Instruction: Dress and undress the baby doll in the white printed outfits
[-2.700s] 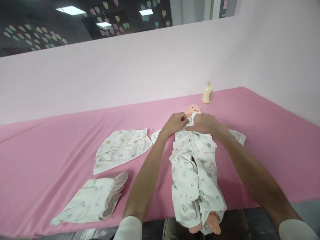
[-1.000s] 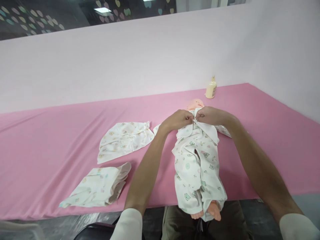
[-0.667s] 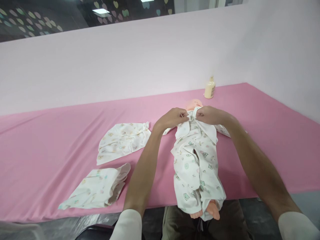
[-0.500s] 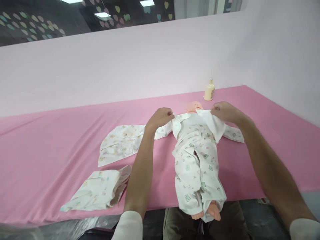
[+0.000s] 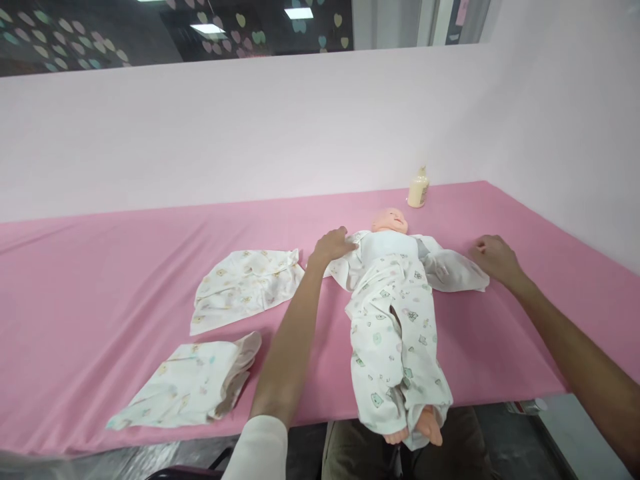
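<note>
A baby doll (image 5: pixel 391 221) lies on its back, head away from me and feet past the table's front edge. It wears white printed pants (image 5: pixel 395 333) and a white inner layer (image 5: pixel 390 245) on its chest. A white baby top (image 5: pixel 453 270) is spread open beneath it, its right front flap turned out over the sleeve. My left hand (image 5: pixel 334 247) is closed on the top's left side by the doll's shoulder. My right hand (image 5: pixel 496 259), fingers curled, hovers just beyond the turned-out flap, with nothing visible in it.
Left of the doll lie a printed baby cap-like cloth piece (image 5: pixel 245 288) and a folded printed cloth (image 5: pixel 187 383). A pale yellow pump bottle (image 5: pixel 418 189) stands behind the doll's head. Pink cloth (image 5: pixel 125 280) covers the table, with a white wall behind and at right.
Both hands held the top's front edges over the chest. The right flap is now laid outward and my right hand has moved right, off it; the left edge has folded outward too.
</note>
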{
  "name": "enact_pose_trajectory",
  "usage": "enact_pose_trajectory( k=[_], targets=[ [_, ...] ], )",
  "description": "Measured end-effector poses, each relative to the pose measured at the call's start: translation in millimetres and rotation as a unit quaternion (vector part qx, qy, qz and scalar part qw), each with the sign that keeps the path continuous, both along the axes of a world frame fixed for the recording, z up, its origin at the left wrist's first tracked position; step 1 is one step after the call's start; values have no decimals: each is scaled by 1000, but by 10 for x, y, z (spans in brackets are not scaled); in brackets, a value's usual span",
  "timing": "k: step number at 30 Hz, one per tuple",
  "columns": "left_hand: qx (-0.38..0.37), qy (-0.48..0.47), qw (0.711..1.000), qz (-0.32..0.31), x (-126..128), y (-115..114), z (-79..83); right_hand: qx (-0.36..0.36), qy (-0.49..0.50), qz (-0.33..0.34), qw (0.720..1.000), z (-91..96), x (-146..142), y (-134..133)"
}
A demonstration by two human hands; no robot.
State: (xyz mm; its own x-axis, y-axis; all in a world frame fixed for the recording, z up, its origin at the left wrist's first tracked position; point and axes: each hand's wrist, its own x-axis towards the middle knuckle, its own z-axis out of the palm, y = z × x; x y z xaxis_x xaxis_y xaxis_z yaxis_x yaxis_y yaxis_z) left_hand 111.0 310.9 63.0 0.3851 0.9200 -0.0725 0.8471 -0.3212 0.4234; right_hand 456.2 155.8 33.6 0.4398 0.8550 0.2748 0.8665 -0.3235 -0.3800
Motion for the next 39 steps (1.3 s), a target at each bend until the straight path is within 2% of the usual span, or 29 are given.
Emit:
enact_pose_trajectory(
  k=[1, 3, 5, 7, 9, 11, 13, 15, 19, 23, 29, 33, 36, 39],
  targets=[
    [21, -1, 1000, 12, 27, 20, -39, -2, 7, 11, 1000, 33, -150, 64],
    [35, -20, 999, 33, 41, 59, -97, 9, 27, 96, 995, 136, -508, 216],
    [28, -35, 998, 51, 18, 86, -127, 40, 46, 167, 984, 261, -900, 394],
    [20, -38, 997, 70, -16, 100, -137, 41, 20, 241, 970, 374, -1281, 594],
    [13, -39, 995, 91, -49, 105, -138, -1, -29, 326, 945, 446, -1611, 804],
    [8, -40, 993, 107, -81, 105, -137, -88, -107, 372, 918, 456, -1864, 1000],
    [3, -42, 992, 115, -110, 102, -140, -154, -165, 380, 897, 405, -2037, 1160],
    [-4, -46, 992, 117, -130, 95, -155, -180, -189, 372, 891, 313, -2141, 1271],
    [-20, -65, 993, 95, -142, 56, -236, -195, -205, 350, 893, 142, -2238, 1369],
    [-7, -74, 994, 86, -223, -12, -322, -189, -217, 346, 893, 105, -2231, 1374],
    [3, -71, 990, 120, -516, -111, -401, -163, -203, 357, 897, 244, -1993, 1288],
    [-9, -118, 982, 148, -595, -159, -480, -146, -149, 358, 910, 349, -1809, 1227],
    [-40, -191, 964, 180, -581, -193, -507, -128, -118, 358, 917, 398, -1703, 1186],
    [-107, -278, 931, 213, -553, -216, -519, -119, -103, 348, 924, 423, -1655, 1161]
  ],
)
